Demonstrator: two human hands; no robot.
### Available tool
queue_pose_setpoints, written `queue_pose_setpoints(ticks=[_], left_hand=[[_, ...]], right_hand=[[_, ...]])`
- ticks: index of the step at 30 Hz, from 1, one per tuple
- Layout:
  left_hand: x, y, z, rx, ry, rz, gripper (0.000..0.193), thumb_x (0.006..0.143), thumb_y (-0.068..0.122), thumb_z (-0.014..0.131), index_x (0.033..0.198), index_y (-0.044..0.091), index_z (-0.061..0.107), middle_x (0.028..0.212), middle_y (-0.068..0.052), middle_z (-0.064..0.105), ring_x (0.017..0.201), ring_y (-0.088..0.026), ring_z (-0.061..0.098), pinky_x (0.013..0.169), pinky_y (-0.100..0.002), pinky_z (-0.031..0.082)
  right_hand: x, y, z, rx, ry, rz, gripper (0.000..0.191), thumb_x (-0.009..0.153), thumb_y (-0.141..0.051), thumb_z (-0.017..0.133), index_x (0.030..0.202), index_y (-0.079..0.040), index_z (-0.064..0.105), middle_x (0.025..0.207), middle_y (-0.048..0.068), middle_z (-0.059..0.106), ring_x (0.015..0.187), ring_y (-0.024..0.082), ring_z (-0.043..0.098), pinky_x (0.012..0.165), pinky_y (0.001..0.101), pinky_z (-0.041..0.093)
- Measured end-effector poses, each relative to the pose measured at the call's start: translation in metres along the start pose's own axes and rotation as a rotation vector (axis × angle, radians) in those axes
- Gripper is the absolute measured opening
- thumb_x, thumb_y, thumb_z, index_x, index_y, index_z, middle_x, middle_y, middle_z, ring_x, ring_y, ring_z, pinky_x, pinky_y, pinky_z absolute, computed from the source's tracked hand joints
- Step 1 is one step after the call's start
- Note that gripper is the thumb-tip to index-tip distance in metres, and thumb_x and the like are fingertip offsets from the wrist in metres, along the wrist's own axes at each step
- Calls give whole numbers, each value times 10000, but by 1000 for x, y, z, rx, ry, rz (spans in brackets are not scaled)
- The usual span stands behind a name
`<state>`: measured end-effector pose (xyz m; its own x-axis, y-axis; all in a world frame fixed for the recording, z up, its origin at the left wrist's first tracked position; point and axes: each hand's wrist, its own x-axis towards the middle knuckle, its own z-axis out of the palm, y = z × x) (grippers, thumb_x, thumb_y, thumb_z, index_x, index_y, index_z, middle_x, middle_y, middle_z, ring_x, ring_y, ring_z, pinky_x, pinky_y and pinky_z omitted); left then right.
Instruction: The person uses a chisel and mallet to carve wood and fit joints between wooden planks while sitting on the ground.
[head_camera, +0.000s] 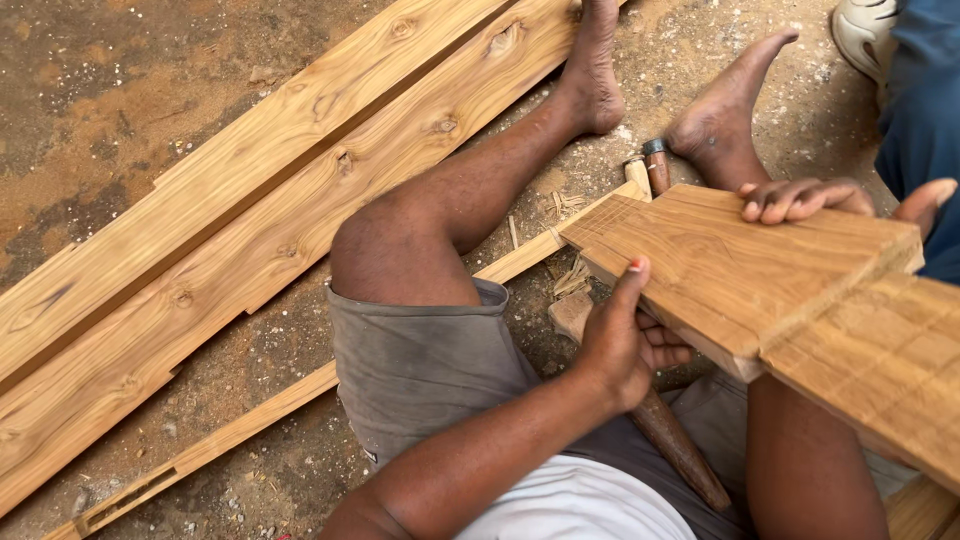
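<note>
1. The person sits on the sandy ground with both bare legs stretched forward and a wooden board resting across the lap, angled from near the left knee toward the right edge of the view.
2. The left hand grips the near edge of the board; its fingers curl underneath and the thumb presses flat on the top face, so the hand is closed on the wood.
3. The right hand lies over the far edge of the board, its fingers bent down onto the top face and the thumb apart on the right; it holds the board from that side.
4. The board's right part shows a grid of cut lines, and its end nearest the left knee is cut to a blunt point.
5. Under the board, a dark wooden handle lies across the grey shorts, touching the left hand's underside; whether the hand holds it cannot be told.
6. A chisel with a metal ferrule lies on the ground just beside the right foot.
7. Two long planks lie side by side on the ground at the left, and a thin slotted strip runs under the left thigh.
8. Another person's blue trouser leg and pale shoe show in the top right corner.
</note>
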<state>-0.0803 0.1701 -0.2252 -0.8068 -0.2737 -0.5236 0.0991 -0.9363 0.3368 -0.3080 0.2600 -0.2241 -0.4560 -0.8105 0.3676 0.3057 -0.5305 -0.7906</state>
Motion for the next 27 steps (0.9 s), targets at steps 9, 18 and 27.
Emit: queue_pose_setpoints(ticks=[9,18,27], left_hand=[[-21,147,-42,966,-5,614,624,1055,670,533,1115,62,659,1035,-153,717,894,-166,681,764,-335,594],[-35,166,67,1406,-346,1270,771,952,452,841,1529,158,421,1451,-139,606,1327,-245,647,1143,-396,584],[-25,162,54,1323,-265,1220,334,1022,175,807,1266,5,653,1134,-161,766,1053,-209,791,953,-319,672]], right_hand=[[119,44,37,-37,346,-53,714,1091,-601,302,1152,31,629,1036,203,707,984,310,699,983,452,542],[131,73,26,-50,549,-194,404,1108,-433,507,1173,-39,571,1077,88,644,995,206,655,925,364,545],[130,80,43,-56,559,-151,457,1023,-486,549,1119,-48,638,1109,105,667,1062,214,654,975,380,543]])
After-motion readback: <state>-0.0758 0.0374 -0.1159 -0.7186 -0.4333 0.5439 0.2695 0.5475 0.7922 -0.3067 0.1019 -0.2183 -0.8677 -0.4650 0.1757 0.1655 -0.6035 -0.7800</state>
